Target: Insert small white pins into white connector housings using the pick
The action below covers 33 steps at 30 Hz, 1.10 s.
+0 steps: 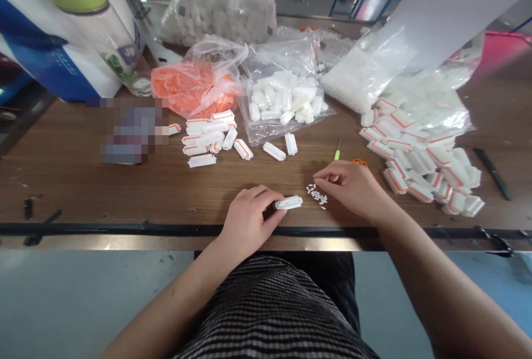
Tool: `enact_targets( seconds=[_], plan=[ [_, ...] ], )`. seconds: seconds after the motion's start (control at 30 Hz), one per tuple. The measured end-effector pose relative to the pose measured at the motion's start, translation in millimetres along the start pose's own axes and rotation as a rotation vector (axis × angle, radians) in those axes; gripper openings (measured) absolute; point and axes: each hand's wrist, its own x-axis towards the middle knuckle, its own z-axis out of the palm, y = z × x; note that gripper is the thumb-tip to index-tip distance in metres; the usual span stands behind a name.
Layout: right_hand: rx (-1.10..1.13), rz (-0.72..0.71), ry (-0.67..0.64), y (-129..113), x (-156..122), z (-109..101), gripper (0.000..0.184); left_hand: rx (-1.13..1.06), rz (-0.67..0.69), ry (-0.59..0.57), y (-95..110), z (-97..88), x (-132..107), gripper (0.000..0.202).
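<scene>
My left hand [252,214] grips one end of a white plastic connector housing [290,203], whose upper face shows rows of small holes. Just right of it, a pile of tiny white plastic pieces [319,196] lies loose on the table. My right hand [348,184] hovers at the upper right of that pile, thumb and forefinger pinched together. Anything between those fingertips is too small to make out. A thin tool with a green handle [337,154] lies behind my right hand, and some orange parts [359,163] are partly hidden by it.
White housings with orange strips [432,162] are heaped at right, beside a black tool [493,173]. More housings [210,133] lie left of centre. Behind stand bags of orange parts [195,90], white housings [286,98] and white pieces [361,73]. A green-lidded bottle [106,37] stands at left.
</scene>
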Motion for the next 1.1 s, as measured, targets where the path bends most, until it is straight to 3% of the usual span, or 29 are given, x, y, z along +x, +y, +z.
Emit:
enact_targets(
  seconds=[0.1,0.27,0.57,0.7,0.83,1.1],
  plan=[
    [0.012,-0.083,-0.039,4.6,0.8,0.9,0.014,0.004,0.002,-0.002,-0.2,-0.3,0.1,0.011],
    [-0.041,-0.099,-0.049,9.1,-0.8,5.9,0.016,0.004,0.006,0.003,0.4,-0.7,0.6,0.01],
    [-0.328,-0.2,0.097,2.2,-10.9,14.7,0.02,0.002,0.003,0.013,1.3,-0.4,0.3,0.01],
    [-0.132,-0.159,0.1,-4.5,-14.5,14.2,0.016,-0.006,-0.001,0.002,1.4,-0.5,0.1,0.01],
    [0.127,-0.213,0.015,-20.5,-21.9,14.9,0.014,-0.018,0.005,0.008,0.5,0.4,-0.4,0.011],
    [0.03,-0.296,0.022,-27.2,-24.9,23.8,0.016,-0.013,0.013,0.012,0.1,0.9,-0.3,0.009]
  ],
)
